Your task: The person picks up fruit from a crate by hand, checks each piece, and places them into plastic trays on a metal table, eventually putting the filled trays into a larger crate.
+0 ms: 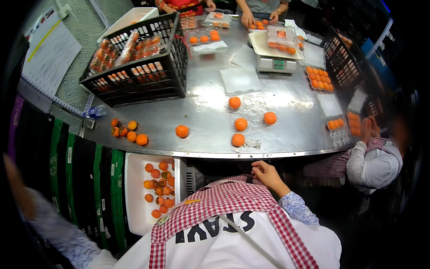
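My left hand (17, 190) is far out at the left rim, beyond the stacked crates; it is blurred and dark, and its fingers cannot be made out. In front of my apron, just below the table's edge, my right hand (268, 175) hangs with loosely bent fingers slightly apart and nothing seen in them. Nearest to it on the metal table (206, 112) lies a persimmon (238, 140). A clear plastic tray (253, 105) lies behind, with several persimmons on and around it. A single persimmon (182, 131) sits farther left, and a loose group (131, 136) lies near the left corner.
Below the table at left stands a white bin (134, 197) of persimmons, beside green and black crates (85, 188). A black crate (134, 89) of packed fruit stands at the table's back left. Beyond are a scale (277, 65) and co-workers' hands (248, 19); another person (374, 157) works at right.
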Demonstrator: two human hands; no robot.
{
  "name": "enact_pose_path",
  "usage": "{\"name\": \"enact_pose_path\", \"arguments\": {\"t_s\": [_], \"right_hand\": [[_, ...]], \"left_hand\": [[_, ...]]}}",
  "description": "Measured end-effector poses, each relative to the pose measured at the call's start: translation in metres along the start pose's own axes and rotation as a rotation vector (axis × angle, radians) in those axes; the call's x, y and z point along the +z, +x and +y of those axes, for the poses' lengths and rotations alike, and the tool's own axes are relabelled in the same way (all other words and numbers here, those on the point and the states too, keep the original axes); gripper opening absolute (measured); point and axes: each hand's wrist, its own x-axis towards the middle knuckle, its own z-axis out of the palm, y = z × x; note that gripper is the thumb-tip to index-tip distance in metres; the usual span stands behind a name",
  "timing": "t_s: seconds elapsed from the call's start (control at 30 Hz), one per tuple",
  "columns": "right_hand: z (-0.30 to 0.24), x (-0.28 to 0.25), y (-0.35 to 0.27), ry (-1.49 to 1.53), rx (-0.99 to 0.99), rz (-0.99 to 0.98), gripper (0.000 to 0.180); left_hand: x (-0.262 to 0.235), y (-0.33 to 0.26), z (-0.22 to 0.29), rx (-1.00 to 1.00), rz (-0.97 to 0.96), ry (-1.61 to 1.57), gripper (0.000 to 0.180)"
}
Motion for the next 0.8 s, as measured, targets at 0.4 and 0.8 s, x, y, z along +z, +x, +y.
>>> {"name": "enact_pose_path", "arguments": {"t_s": [0.4,0.8], "right_hand": [[0.027,-0.170,0.061,0.082,0.093,0.342,0.029],[0.022,-0.173,0.154,0.153,0.068,0.103,0.047]], "left_hand": [[0.317,-0.133,0.334,-1.443,-0.985,-1.468,0.043],[0.365,-0.102,0.390,-1.655,-0.720,-1.341,0.046]]}}
